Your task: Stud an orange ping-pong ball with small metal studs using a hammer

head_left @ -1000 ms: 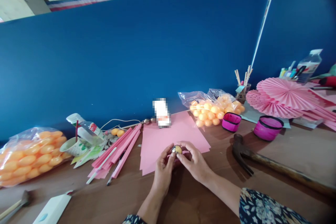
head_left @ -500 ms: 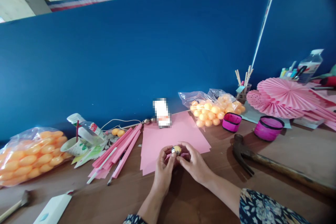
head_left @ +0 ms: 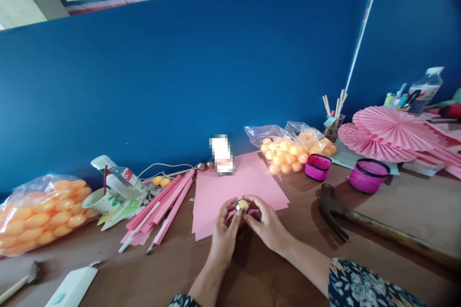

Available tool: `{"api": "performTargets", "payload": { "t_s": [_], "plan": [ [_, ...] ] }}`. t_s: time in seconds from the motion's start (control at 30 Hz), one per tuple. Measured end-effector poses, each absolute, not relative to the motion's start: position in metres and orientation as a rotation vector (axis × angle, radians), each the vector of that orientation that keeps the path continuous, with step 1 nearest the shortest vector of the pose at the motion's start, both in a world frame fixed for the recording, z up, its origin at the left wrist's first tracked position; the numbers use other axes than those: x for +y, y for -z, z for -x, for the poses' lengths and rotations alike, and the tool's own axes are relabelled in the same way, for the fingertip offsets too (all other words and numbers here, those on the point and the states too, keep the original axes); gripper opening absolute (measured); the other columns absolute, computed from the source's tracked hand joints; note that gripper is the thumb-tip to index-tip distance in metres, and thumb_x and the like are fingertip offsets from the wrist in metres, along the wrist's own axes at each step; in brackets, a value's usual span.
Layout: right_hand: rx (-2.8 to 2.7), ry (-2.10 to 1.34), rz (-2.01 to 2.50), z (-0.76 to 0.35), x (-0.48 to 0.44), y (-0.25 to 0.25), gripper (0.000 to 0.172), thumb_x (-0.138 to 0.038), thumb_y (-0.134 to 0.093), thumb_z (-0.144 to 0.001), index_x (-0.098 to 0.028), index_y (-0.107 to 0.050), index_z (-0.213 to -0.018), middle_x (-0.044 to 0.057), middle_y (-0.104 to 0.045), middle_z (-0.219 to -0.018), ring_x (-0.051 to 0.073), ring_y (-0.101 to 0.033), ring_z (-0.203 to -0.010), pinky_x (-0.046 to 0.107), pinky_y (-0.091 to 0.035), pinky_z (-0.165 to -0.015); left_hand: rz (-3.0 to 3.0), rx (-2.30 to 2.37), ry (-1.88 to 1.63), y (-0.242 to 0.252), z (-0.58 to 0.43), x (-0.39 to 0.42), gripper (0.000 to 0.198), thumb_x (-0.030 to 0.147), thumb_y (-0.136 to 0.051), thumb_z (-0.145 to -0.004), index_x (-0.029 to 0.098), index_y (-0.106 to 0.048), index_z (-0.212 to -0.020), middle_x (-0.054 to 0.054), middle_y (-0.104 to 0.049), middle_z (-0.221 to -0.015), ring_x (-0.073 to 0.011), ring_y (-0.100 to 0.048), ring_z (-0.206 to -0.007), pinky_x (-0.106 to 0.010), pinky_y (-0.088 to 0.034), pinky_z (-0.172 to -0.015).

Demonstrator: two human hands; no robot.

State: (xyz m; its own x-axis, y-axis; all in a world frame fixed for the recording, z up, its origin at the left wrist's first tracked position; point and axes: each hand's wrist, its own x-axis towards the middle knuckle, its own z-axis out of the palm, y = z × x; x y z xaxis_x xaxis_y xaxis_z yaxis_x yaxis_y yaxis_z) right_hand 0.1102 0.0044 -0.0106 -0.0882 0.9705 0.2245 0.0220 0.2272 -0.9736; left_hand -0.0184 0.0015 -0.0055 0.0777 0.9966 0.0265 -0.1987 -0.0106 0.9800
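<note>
Between my two hands is a small ball, pale yellow on its upper face and shiny silver around its sides. My left hand grips it from the left, the thumb on its lower side and the fingers curled behind. From the right, my right hand holds it with thumb and bent fingers. The ball is held above the near edge of a stack of pink paper sheets. Part of the ball's silver side is covered by my fingertips.
A claw hammer lies right of my hands, below two magenta fabric bands. Bags of orange balls stand behind and at far left. Pink paper strips lie left; a blurred-out upright object stands behind the sheets.
The ball has turned slightly between my fingers, showing more of its yellow face. Both hands stay in nearly the same place.
</note>
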Motion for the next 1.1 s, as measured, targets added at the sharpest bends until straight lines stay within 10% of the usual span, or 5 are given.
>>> {"api": "performTargets", "payload": {
  "t_s": [1.1],
  "plan": [
    [-1.379,-1.123,1.001,-0.1096,0.0028,0.0065,0.032,-0.023,-0.056,-0.075,-0.020,-0.050,-0.106,0.006,-0.059,-0.106,0.017,-0.058,-0.091,0.032,-0.049,-0.080,-1.050,1.008,-1.269,-0.0001,0.0156,-0.0002,0.036,0.032,-0.059,-0.071,0.017,-0.053,-0.103,-0.010,-0.061,-0.100,-0.0208,-0.059,-0.091,-0.033,-0.049,-0.077]
  ]
}}
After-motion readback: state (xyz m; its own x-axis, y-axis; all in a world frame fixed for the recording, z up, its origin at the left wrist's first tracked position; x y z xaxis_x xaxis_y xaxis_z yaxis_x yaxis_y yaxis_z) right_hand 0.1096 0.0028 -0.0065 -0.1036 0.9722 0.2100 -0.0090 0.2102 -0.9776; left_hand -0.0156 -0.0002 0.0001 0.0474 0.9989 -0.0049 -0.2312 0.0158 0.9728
